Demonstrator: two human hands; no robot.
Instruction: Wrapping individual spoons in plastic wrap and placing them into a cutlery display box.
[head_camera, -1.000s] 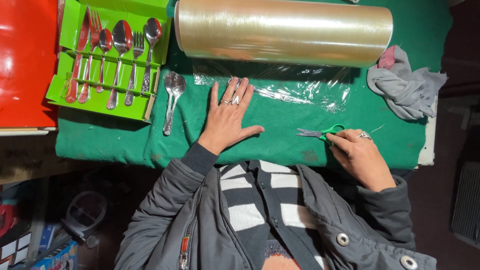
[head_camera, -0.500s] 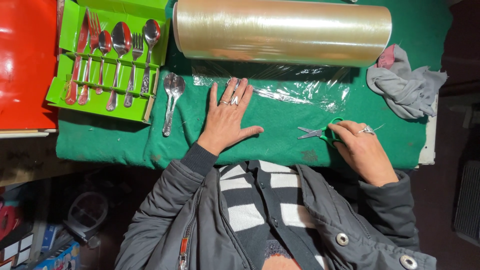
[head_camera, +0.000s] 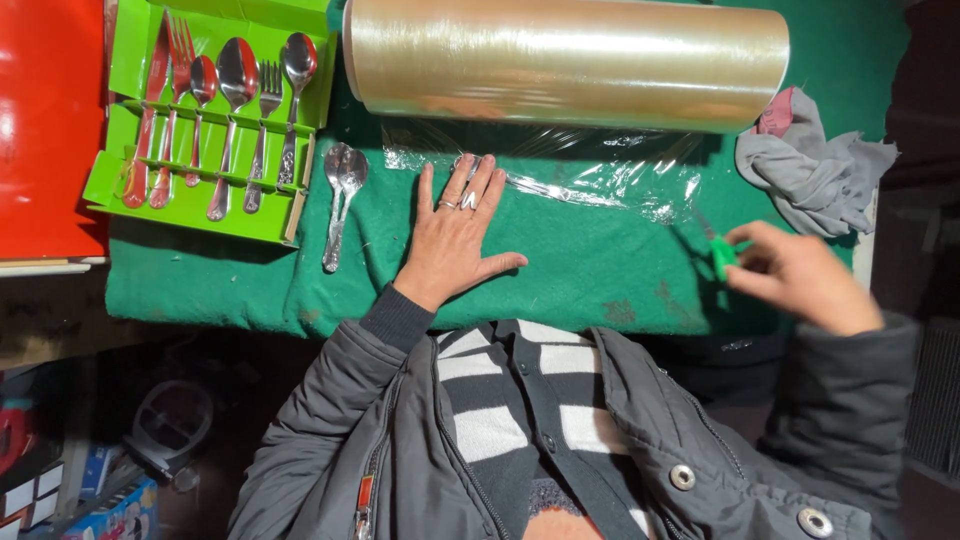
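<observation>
My left hand (head_camera: 455, 235) lies flat with fingers spread on the green cloth (head_camera: 600, 270), its fingertips pressing the edge of the clear film sheet (head_camera: 590, 180). That sheet is pulled out from a big roll of plastic wrap (head_camera: 565, 65) lying across the back of the table. My right hand (head_camera: 800, 275) is blurred at the right edge of the cloth and grips small green-handled scissors (head_camera: 722, 255), blades pointing toward the right end of the film. Two loose spoons (head_camera: 342, 200) lie left of my left hand.
A green tray (head_camera: 205, 215) holding several spoons, forks and a knife sits at the back left, beside a red box (head_camera: 45, 130). A crumpled grey rag (head_camera: 815, 175) lies at the back right. Boxes and clutter sit on the floor below left.
My right hand has moved right and slightly away from me with the scissors, from the cloth's front to its right edge. My left hand has stayed flat on the film.
</observation>
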